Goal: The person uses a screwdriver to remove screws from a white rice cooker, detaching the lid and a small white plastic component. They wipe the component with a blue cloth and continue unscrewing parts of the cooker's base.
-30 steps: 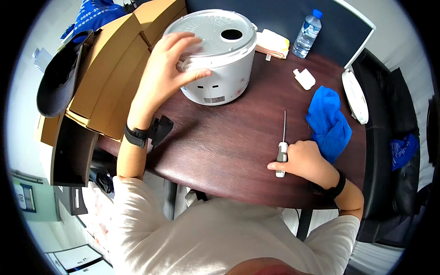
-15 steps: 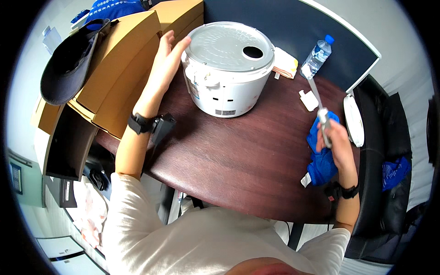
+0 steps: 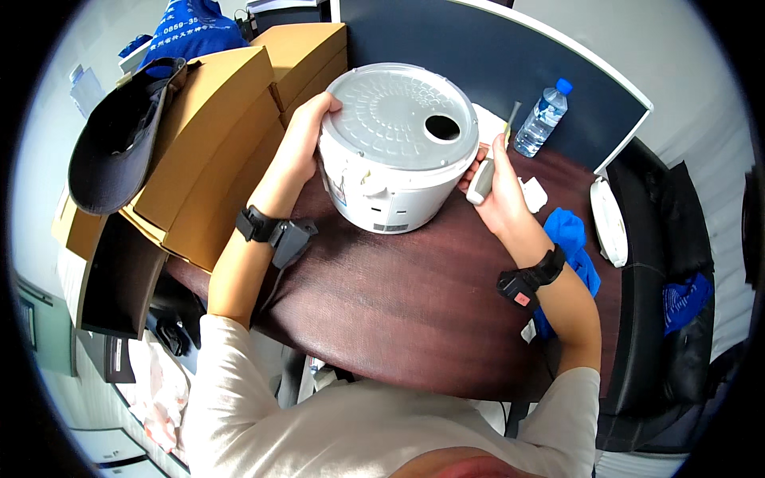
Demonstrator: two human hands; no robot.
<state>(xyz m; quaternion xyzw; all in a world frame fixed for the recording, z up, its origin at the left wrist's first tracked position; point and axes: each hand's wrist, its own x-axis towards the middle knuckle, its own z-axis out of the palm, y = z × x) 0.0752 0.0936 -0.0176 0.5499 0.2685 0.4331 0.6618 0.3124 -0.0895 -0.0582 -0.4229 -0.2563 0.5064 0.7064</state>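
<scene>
An upturned white rice cooker [image 3: 390, 195] stands on the table, its grey metal base plate [image 3: 382, 111] facing up. The plate has rows of small slots and one dark round hole near its right edge. My left hand [image 3: 307, 135] grips the cooker's left side, thumb over the rim and fingers hidden behind the wall. At the cooker's right side, my right hand [image 3: 500, 191] is closed around a screwdriver [image 3: 481, 182] with a grey handle. Its thin shaft points up and away; some fingers of this hand reach close to the cooker's wall, and I cannot tell whether they touch it.
Brown cardboard boxes [image 3: 211, 135] with a dark cap [image 3: 119, 143] on them stand left. Behind are a blue partition [image 3: 414, 44] and a water bottle [image 3: 542, 119]. A blue cloth [image 3: 567, 231] and a white lid-like part [image 3: 609, 219] lie right on the dark red table [image 3: 382, 311].
My right hand has brought the screwdriver leftward from above the blue cloth to the cooker's right side. My left hand, fingers apart beside the rim before, has closed on it. The view has shifted slightly.
</scene>
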